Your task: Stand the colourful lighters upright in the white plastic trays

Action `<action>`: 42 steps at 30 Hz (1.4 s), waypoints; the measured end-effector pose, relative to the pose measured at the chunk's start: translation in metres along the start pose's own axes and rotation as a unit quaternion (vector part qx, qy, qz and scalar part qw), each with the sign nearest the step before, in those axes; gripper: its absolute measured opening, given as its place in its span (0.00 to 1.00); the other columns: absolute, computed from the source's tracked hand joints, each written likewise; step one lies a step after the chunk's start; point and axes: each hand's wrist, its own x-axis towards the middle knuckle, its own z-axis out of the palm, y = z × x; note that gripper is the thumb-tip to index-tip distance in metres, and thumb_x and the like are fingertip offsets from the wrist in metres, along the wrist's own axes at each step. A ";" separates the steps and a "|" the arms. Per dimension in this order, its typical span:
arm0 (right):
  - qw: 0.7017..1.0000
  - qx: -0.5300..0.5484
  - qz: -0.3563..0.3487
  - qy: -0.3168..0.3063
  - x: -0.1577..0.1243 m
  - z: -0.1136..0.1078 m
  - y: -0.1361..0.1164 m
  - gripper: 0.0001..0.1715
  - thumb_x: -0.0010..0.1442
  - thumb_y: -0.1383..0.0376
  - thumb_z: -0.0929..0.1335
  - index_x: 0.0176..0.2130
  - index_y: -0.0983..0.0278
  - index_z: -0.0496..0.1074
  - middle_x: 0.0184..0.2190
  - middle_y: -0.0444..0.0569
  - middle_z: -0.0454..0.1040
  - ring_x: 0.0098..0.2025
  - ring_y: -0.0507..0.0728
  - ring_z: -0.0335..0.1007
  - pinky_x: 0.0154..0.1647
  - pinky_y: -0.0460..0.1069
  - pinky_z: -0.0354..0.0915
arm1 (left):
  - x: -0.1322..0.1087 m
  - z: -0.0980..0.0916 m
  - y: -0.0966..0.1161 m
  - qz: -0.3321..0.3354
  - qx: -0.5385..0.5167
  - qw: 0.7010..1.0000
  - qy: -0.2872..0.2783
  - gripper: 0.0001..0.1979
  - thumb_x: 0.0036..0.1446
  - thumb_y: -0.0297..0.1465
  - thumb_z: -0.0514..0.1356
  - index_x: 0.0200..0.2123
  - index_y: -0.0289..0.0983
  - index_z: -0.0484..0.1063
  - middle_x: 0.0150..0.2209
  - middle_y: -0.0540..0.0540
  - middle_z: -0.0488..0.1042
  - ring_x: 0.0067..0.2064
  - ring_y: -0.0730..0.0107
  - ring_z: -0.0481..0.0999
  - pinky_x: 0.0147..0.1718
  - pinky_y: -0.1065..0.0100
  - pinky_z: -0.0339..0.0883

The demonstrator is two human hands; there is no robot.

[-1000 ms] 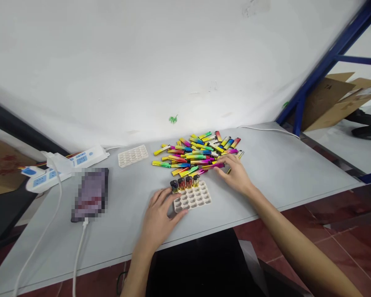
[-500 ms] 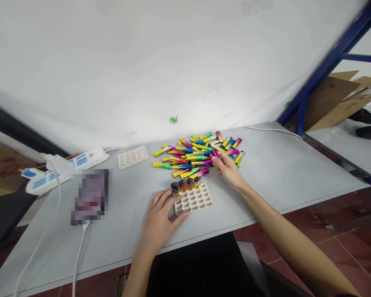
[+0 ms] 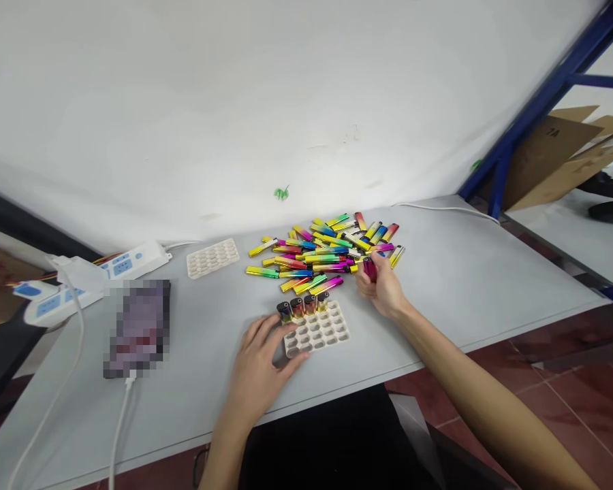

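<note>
A pile of shiny rainbow-coloured lighters [image 3: 323, 254] lies on the grey table [image 3: 470, 286] near the wall. In front of it sits a white tray with round holes [image 3: 321, 331]; several lighters [image 3: 303, 307] stand upright in its back row. My left hand [image 3: 259, 361] lies flat with fingers spread, touching the tray's left edge. My right hand [image 3: 383, 288] is closed around a magenta lighter [image 3: 370, 269], held upright just right of the pile.
A second white tray [image 3: 212, 257] lies further left near the wall. A blurred phone [image 3: 137, 328] with a white cable and white-blue power strips [image 3: 86, 282] occupy the left side. A blue metal frame [image 3: 531, 116] and cardboard stand at the right.
My right hand picked a magenta lighter out of the pile, lifted it and drew back toward me. The left hand stayed by the tray. The camera shifted slightly.
</note>
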 end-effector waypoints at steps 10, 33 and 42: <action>0.999 0.028 0.018 -0.005 -0.003 0.002 -0.004 0.33 0.63 0.42 0.58 0.18 0.59 0.53 0.12 0.37 0.41 0.16 0.48 0.30 0.17 0.48 0.34 | -0.001 0.001 -0.001 -0.004 0.005 1.000 0.002 0.19 0.59 0.45 0.62 0.53 0.48 0.73 0.57 0.45 0.70 0.60 0.52 0.66 0.55 0.48 0.69; 0.979 -0.129 -0.078 -0.140 -0.015 0.008 -0.002 0.16 0.66 0.51 0.66 0.38 0.61 0.69 0.35 0.47 0.75 0.40 0.56 0.70 0.48 0.53 0.65 | -0.001 0.000 0.001 -0.005 0.004 1.000 -0.004 0.19 0.60 0.45 0.62 0.53 0.48 0.73 0.57 0.45 0.70 0.60 0.52 0.65 0.55 0.48 0.68; 0.925 -0.322 -0.133 -0.150 -0.018 0.011 -0.001 0.11 0.63 0.56 0.68 0.35 0.61 0.67 0.34 0.46 0.75 0.37 0.56 0.71 0.41 0.51 0.65 | 0.001 -0.001 0.001 -0.014 0.006 1.000 -0.005 0.19 0.59 0.45 0.63 0.52 0.48 0.73 0.57 0.45 0.71 0.60 0.52 0.66 0.56 0.49 0.69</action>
